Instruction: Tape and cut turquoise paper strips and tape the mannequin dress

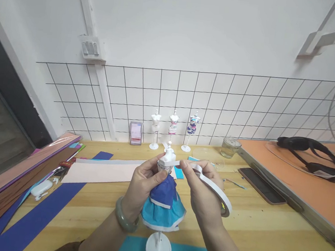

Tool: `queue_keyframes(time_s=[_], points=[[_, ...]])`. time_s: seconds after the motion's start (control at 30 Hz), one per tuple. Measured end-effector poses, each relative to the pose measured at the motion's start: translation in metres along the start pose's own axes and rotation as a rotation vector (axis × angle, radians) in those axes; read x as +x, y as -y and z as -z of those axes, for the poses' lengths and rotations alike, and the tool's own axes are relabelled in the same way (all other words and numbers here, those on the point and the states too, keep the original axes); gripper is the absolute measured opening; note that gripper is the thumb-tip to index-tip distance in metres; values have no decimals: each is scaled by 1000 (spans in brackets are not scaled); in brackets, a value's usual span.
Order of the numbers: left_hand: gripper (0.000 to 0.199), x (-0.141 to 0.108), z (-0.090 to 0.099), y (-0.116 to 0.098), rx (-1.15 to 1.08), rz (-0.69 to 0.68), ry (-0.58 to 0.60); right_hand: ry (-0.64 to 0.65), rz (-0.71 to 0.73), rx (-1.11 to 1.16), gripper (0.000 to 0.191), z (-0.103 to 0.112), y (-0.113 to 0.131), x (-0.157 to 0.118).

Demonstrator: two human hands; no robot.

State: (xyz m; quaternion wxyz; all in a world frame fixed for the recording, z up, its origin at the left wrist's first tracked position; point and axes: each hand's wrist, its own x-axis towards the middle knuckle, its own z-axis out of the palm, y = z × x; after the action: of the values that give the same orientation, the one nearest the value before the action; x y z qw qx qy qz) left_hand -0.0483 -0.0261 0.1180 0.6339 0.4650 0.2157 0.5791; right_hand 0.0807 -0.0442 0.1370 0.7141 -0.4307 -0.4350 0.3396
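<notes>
A small white doll mannequin (169, 156) stands upright on a round white base (158, 250). It wears a layered skirt, dark blue (163, 191) above and turquoise (163, 217) below, both edged in white. My left hand (146, 179) is closed round the mannequin's torso, thumb at its front. In my right hand (204, 192) is a roll of white tape (220, 194), with a strip (177, 163) pinched between thumb and finger. That strip reaches across to the mannequin's chest and seems to touch it. My right palm hides part of the roll.
Several sheets of coloured paper (39, 211) lie on the left, near a white earphone case (42, 187). Three more mannequins (173, 122) stand by the wall. A phone (262, 186), glass jar (230, 147) and orange board (300, 177) are on the right.
</notes>
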Motion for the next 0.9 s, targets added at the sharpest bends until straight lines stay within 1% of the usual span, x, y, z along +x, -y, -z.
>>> queue_keyframes(time_s=[0.17, 0.33, 0.53, 0.73, 0.9], points=[[31, -2, 0, 0, 10, 10, 18, -2, 81, 27, 17, -2, -1, 0], [32, -2, 0, 1, -9, 11, 26, 28, 92, 51, 15, -2, -5, 3], [34, -3, -1, 1, -18, 6, 23, 94, 21, 88, 17, -1, -4, 3], [42, -3, 0, 3, -47, 4, 42, 120, 5, 115, 17, 0, -1, 3], [44, -2, 2, 2, -31, 5, 55, 175, -81, 142, 22, -1, 0, 4]])
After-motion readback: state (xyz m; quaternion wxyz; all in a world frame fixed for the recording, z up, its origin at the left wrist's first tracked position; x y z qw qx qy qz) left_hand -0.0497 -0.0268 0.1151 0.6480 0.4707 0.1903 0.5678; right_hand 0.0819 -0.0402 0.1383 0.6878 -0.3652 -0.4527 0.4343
